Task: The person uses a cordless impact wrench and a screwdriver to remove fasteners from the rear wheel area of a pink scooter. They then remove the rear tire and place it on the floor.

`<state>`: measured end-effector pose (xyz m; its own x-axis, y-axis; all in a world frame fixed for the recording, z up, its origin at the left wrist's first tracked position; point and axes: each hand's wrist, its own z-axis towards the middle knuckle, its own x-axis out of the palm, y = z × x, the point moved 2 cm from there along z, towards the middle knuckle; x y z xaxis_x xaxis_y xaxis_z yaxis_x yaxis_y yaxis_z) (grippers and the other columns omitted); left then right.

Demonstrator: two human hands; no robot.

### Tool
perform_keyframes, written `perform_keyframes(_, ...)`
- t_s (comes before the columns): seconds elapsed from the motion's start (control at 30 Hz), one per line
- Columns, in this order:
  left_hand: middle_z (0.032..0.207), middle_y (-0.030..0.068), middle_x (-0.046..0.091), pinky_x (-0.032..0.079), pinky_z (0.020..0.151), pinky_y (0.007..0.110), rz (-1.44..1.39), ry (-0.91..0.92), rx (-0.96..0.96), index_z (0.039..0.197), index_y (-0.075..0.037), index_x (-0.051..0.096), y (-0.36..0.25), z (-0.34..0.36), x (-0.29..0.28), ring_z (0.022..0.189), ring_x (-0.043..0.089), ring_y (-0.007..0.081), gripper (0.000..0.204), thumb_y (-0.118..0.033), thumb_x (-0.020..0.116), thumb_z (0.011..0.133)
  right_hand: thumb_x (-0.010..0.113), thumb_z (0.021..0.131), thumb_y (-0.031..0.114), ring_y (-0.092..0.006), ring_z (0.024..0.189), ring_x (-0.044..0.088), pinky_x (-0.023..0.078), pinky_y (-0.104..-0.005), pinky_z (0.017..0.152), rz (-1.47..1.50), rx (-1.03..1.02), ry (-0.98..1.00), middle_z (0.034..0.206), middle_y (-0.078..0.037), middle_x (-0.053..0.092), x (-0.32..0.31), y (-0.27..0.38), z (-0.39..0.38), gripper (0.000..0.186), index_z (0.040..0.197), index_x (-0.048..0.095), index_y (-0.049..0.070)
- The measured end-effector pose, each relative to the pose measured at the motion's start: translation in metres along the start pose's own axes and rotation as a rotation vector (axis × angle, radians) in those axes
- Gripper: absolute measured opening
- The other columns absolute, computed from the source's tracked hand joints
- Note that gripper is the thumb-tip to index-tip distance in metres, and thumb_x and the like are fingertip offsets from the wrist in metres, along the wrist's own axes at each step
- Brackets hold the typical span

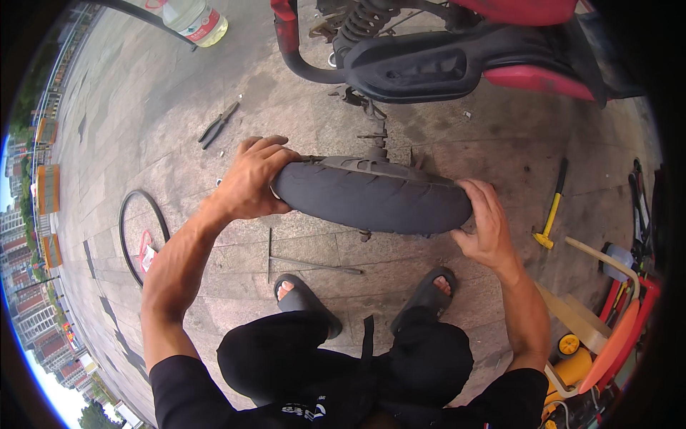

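Between my two hands is a black scooter wheel [371, 196], its worn tread facing me. My left hand [259, 177] grips the tyre's left end, fingers over the far side and thumb below. On the right end, my right hand [486, 222] is wrapped round the tread with the thumb underneath. Behind the wheel, metal axle parts [376, 146] rise toward the red and black scooter [421, 61]; whether the wheel is joined to them I cannot tell. The far rim and hub are mostly hidden by the tyre.
Pliers [218, 126] lie at the upper left, near a clear bottle [196, 21]. A black rubber loop [123, 229] is on the left. A T-handle wrench [314, 266] lies before my feet. On the right are a yellow hammer [552, 214] and a red toolbox [622, 336] with tools.
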<state>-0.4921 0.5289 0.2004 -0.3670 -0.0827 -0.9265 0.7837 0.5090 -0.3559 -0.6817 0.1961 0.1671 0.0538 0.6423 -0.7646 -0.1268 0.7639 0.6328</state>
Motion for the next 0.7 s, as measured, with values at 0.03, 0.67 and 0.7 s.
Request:
perform_keyframes(0.03, 0.112, 0.0103, 0.064, 0.033, 0.106, 0.048, 0.038, 0.004, 0.021, 0.113, -0.008, 0.062, -0.006, 0.005, -0.015, 0.123, 0.052, 0.0310, 0.066, -0.020, 0.080, 0.051, 0.079, 0.057, 0.001, -0.0395, 0.115, 0.053, 0.045, -0.0432, 0.099, 0.030, 0.012, -0.022, 0.124, -0.020, 0.054, 0.006, -0.013, 0.005, 0.078, 0.129, 0.049, 0.001)
perform_keyframes(0.67, 0.112, 0.0094, 0.054, 0.031, 0.103, 0.051, 0.100, -0.124, -0.011, 0.120, -0.015, 0.060, -0.109, 0.045, -0.010, 0.118, 0.048, 0.0341, 0.075, -0.013, 0.083, 0.049, 0.074, 0.070, 0.002, -0.0365, 0.120, 0.050, 0.044, -0.0399, 0.099, 0.191, 0.209, -0.220, 0.132, -0.021, 0.047, 0.135, -0.108, -0.052, 0.078, 0.139, 0.039, 0.003)
perform_keyframes(0.7, 0.113, 0.0091, 0.053, 0.029, 0.104, 0.055, 0.113, -0.102, -0.025, 0.122, -0.016, 0.059, -0.116, 0.043, -0.007, 0.121, 0.046, 0.0354, 0.078, -0.015, 0.085, 0.049, 0.074, 0.070, 0.002, -0.0370, 0.121, 0.050, 0.043, -0.0406, 0.100, 0.303, 0.338, -0.205, 0.133, -0.020, 0.046, 0.132, -0.111, -0.059, 0.078, 0.140, 0.039, 0.003)
